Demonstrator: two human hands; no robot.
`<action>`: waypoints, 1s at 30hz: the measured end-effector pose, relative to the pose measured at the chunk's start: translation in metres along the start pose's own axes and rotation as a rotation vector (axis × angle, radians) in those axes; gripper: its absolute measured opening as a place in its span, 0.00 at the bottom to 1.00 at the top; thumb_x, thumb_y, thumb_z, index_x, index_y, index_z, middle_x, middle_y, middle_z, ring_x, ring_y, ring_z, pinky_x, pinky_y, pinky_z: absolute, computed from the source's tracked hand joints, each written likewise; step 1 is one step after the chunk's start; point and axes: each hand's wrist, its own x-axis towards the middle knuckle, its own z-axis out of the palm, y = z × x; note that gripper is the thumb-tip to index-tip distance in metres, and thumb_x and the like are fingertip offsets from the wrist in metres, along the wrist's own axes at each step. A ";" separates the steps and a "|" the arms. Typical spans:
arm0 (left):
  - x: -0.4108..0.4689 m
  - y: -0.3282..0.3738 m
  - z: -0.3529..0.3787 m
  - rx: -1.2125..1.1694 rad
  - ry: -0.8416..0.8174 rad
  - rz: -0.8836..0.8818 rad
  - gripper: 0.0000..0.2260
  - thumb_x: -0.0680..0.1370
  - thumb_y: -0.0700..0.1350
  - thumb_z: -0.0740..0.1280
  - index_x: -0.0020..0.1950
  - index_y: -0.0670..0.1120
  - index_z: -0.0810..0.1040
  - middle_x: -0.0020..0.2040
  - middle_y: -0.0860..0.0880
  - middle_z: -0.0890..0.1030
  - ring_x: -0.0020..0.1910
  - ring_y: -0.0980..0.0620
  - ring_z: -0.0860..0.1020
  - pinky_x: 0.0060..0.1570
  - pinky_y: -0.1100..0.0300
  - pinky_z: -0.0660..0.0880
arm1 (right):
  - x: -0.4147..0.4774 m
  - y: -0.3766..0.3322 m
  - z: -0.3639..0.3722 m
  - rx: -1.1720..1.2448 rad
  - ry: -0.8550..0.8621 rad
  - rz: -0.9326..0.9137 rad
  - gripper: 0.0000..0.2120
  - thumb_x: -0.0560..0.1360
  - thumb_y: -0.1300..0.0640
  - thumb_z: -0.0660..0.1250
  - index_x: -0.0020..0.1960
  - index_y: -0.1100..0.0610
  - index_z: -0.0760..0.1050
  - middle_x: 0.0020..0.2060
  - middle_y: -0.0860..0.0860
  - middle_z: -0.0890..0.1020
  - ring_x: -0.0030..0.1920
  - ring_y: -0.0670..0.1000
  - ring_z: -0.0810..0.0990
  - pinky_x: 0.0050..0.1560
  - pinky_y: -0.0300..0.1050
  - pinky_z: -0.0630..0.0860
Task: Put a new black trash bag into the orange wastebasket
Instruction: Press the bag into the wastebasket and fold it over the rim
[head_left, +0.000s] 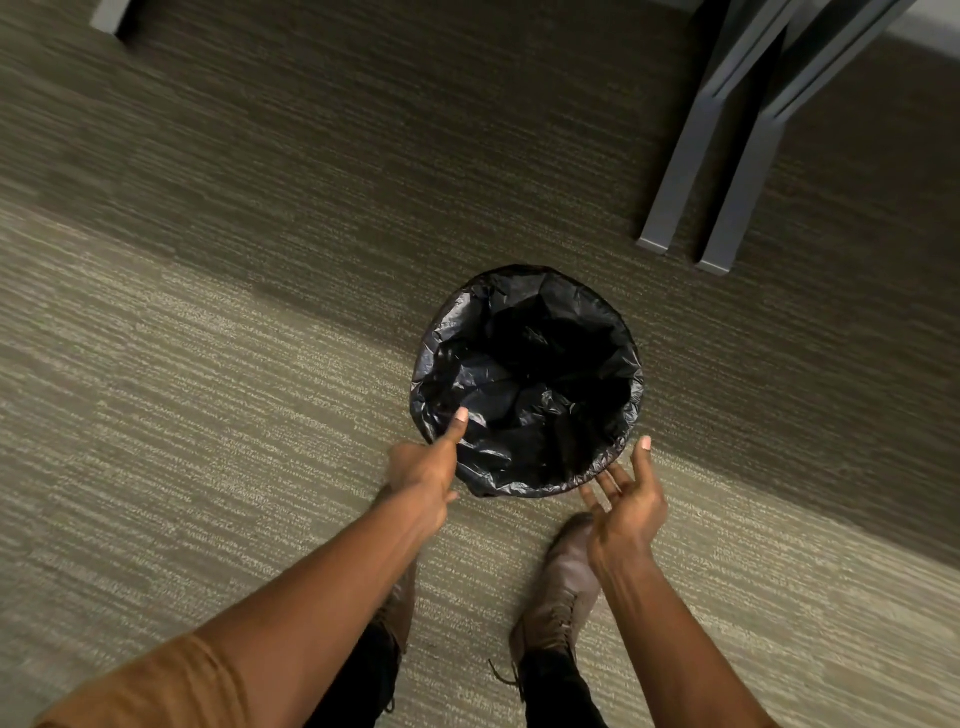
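A black trash bag (524, 384) lines a round wastebasket on the carpet, seen from straight above. The plastic is folded over the whole rim, so none of the orange wall shows. My left hand (423, 470) is at the near left of the rim, its thumb lying on the bag's edge and its fingers curled underneath; whether it pinches the plastic I cannot tell. My right hand (626, 499) hovers just off the near right of the rim, palm up, fingers spread, holding nothing.
Two grey metal furniture legs (691, 171) slant down to the carpet beyond and right of the basket. Another grey leg (109, 15) shows at the top left. My two brown shoes (563, 582) stand just short of the basket.
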 end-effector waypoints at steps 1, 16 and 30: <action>-0.002 -0.002 0.004 -0.047 -0.021 -0.036 0.23 0.74 0.59 0.80 0.50 0.42 0.78 0.42 0.49 0.77 0.41 0.48 0.80 0.48 0.47 0.89 | 0.001 -0.004 0.002 -0.014 -0.017 -0.021 0.28 0.78 0.42 0.76 0.69 0.59 0.79 0.62 0.60 0.88 0.62 0.62 0.87 0.62 0.64 0.84; -0.007 -0.032 0.013 -0.151 -0.001 -0.018 0.16 0.78 0.52 0.79 0.54 0.44 0.77 0.48 0.49 0.80 0.50 0.45 0.82 0.45 0.59 0.76 | 0.003 -0.014 0.011 -0.080 -0.012 -0.026 0.31 0.75 0.49 0.80 0.71 0.61 0.74 0.60 0.55 0.88 0.61 0.59 0.87 0.62 0.60 0.82; -0.018 -0.029 0.020 -0.250 -0.111 -0.011 0.09 0.87 0.38 0.66 0.63 0.40 0.84 0.57 0.41 0.90 0.58 0.42 0.89 0.58 0.50 0.86 | -0.045 0.033 0.034 0.063 -0.047 0.300 0.20 0.77 0.77 0.69 0.67 0.68 0.76 0.61 0.68 0.85 0.61 0.67 0.86 0.61 0.69 0.84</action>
